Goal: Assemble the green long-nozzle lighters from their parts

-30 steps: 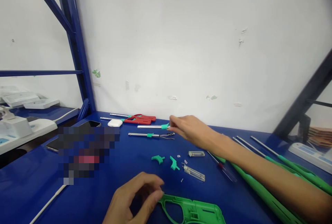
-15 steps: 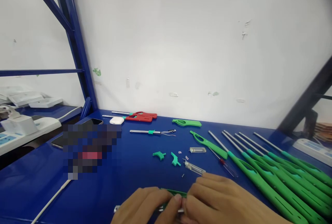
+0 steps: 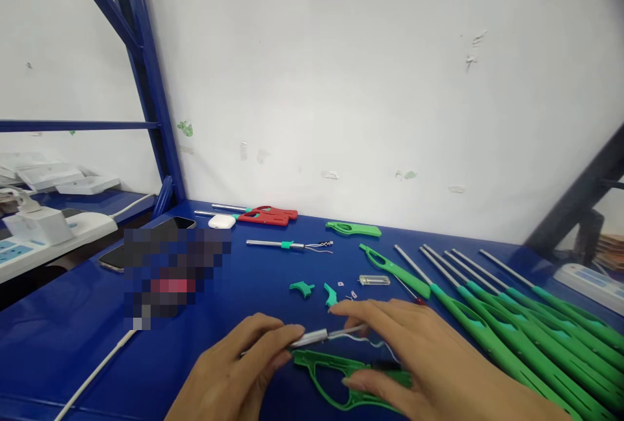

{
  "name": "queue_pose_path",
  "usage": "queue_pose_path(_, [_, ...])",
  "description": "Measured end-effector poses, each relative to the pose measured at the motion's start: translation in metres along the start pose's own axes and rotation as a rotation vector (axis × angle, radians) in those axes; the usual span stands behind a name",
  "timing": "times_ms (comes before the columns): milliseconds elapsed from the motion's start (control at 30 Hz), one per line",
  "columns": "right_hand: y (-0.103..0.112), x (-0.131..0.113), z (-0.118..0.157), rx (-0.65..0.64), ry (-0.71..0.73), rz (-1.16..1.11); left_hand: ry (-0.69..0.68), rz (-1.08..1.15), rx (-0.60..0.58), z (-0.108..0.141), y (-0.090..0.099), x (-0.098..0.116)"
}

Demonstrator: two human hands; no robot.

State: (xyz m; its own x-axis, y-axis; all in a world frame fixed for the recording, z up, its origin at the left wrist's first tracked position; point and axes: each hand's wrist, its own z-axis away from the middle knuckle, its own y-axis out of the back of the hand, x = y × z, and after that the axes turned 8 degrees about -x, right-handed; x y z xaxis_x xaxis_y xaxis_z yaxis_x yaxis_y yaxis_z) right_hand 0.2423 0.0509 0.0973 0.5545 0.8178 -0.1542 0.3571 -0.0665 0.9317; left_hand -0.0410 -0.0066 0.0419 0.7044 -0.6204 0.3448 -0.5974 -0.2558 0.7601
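Note:
My left hand [image 3: 236, 366] is closed around a metal lighter tube [image 3: 313, 338], whose end pokes out past the fingertips. Thin wires [image 3: 358, 338] run from that end towards my right hand [image 3: 419, 356]. The right hand's thumb and fingers are spread over an open green lighter handle shell [image 3: 324, 360], the thumb at its loop and the index finger near a teal trigger [image 3: 331, 293]. Part of the shell is hidden under this hand, where a dark piece [image 3: 385, 365] shows. Another teal trigger [image 3: 302, 288] lies further left.
Several assembled green lighters [image 3: 487, 330] fan out at right. Behind my hands lie a clear fuel tank [image 3: 374, 280], green shells [image 3: 353, 230], a loose tube with wires [image 3: 268, 244], and red lighters [image 3: 266, 216]. A phone [image 3: 185, 224] and white cable [image 3: 97, 372] are at left.
My hands have moved apart and up from the near edge. The metal tube with wires is now raised out above the green shell, and the right hand has spread its fingers.

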Motion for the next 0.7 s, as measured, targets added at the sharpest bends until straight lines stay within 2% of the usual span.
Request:
queue_pose_path(200, [-0.016,0.005,0.012,0.001,-0.056,-0.226,0.060,0.086,-0.039,-0.004,-0.001,0.000])
queue_pose_path(367, [-0.031,0.005,0.024,0.059,-0.046,-0.135,0.117,0.035,-0.157,0.000,-0.001,0.000])
queue_pose_path(567, [-0.054,0.004,0.028,-0.041,-0.044,-0.140,0.091,-0.024,-0.180,0.005,-0.003,-0.015])
queue_pose_path(700, [-0.064,0.002,0.030,-0.044,-0.050,-0.153,0.098,-0.017,-0.234,0.007,-0.003,-0.020])
